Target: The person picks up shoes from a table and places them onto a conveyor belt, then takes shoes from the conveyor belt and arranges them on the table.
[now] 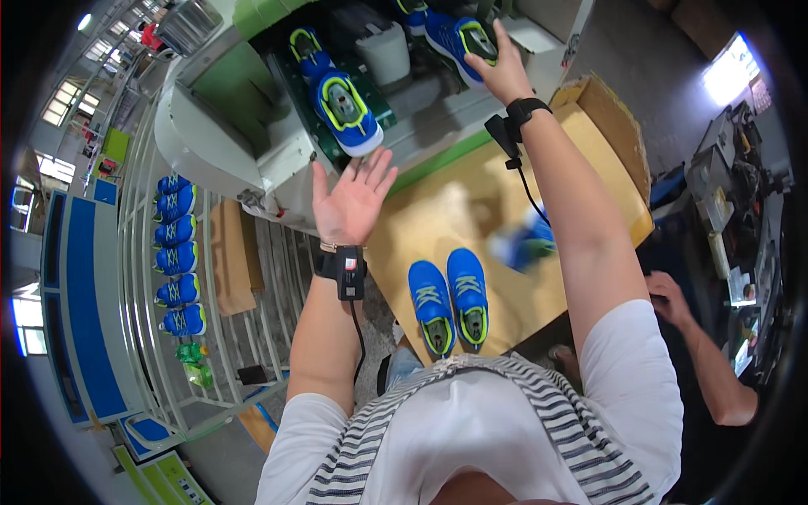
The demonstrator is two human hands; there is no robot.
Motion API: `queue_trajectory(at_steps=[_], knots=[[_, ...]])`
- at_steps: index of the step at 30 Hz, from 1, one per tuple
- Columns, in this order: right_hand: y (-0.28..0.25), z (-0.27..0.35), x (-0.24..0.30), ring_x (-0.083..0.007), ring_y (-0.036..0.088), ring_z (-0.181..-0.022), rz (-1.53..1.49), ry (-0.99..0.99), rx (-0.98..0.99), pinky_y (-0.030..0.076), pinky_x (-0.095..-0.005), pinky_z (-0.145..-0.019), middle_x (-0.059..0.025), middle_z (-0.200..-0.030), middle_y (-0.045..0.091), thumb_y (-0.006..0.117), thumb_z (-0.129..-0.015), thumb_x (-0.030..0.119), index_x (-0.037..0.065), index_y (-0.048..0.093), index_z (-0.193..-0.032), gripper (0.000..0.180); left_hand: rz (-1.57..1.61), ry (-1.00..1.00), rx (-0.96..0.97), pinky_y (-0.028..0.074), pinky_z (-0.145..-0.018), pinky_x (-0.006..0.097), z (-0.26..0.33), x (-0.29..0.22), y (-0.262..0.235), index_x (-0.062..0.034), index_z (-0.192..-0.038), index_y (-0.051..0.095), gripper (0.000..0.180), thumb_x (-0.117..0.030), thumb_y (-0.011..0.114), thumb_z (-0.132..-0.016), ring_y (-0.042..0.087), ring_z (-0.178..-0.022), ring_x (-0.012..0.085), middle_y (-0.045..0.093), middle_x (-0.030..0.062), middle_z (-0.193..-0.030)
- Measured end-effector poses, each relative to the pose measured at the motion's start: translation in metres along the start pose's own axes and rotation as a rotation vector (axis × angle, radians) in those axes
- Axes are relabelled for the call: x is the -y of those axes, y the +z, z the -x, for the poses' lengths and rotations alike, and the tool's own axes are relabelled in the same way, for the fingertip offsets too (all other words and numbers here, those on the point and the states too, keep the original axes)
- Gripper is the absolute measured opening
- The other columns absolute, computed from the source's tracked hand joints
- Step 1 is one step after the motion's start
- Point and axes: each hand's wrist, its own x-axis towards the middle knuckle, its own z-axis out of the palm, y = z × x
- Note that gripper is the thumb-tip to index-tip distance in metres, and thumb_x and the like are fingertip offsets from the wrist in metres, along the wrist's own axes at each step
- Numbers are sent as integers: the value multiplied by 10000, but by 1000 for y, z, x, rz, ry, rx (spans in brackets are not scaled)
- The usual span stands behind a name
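Tabletop [526,311] carried a blue pair [449,295] at its near edge; over its right side a blurred blue item [511,248] showed, partly blocked by the right forearm [593,210]. Beyond the tabletop, inside a pale machine [194,147]: right grip [505,77] clasped one shoe [444,40]; left grip [353,200] was released, palm up, just beside another shoe [349,118]. Left of tabletop: racked shoes [177,258], brown cardboard [231,257]. Right: a co-worker's hand [667,299].

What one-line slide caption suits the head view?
Open left hand, palm up, near a blue, lime-lined shoe; right hand on another blue shoe.
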Motion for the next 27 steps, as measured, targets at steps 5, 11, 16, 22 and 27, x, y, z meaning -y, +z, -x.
queue_trajectory(at_steps=[5, 11, 16, 22, 27], knots=[[-12, 79, 5, -423, 394, -1295, 14, -214, 4, 320, -476, -1089, -240, -1419, 414, 673, -879, 362, 95, 347, -1459, 717, -472, -91, -158, 226, -1172, 504, 43, 17, -9, -24, -1512, 179, 795, -517, 484, -969, 289, -1427, 352, 299, 214, -1537], [-35, 285, -69, -473, 227, -1416, 287, 46, 882, 206, -607, -1126, -219, -1535, 298, 518, -946, 492, 199, 385, -1472, 617, -2133, -434, 34, 239, -1142, 508, 108, 109, -94, -77, -1496, 313, 750, -445, 603, -911, 220, -1431, 457, 310, 265, -1516], [-65, 305, -58, -453, 277, -1400, 277, 232, 1077, 246, -598, -1120, -203, -1525, 326, 580, -922, 407, 138, 450, -1419, 580, -2316, -412, 32, 159, -1111, 656, 130, 121, -108, -125, -1434, 442, 664, -435, 616, -873, 93, -1472, 420, 269, 129, -1573], [-24, 235, 3, -370, 309, -1411, 377, -114, 689, 265, -523, -1150, -195, -1492, 383, 755, -778, 204, 66, 383, -1442, 774, -2241, -320, -48, 179, -1104, 663, 139, 126, -109, -119, -1364, 519, 556, -357, 617, -871, 131, -1470, 400, 296, 114, -1559], [15, 217, -16, -316, 450, -1288, 718, -155, 647, 356, -495, -1061, -138, -1322, 532, 815, -693, 225, 74, 418, -1403, 828, -2243, -316, -1, 195, -1097, 666, 132, 131, -112, -124, -1351, 528, 547, -348, 608, -859, 148, -1471, 384, 320, 95, -1547]])
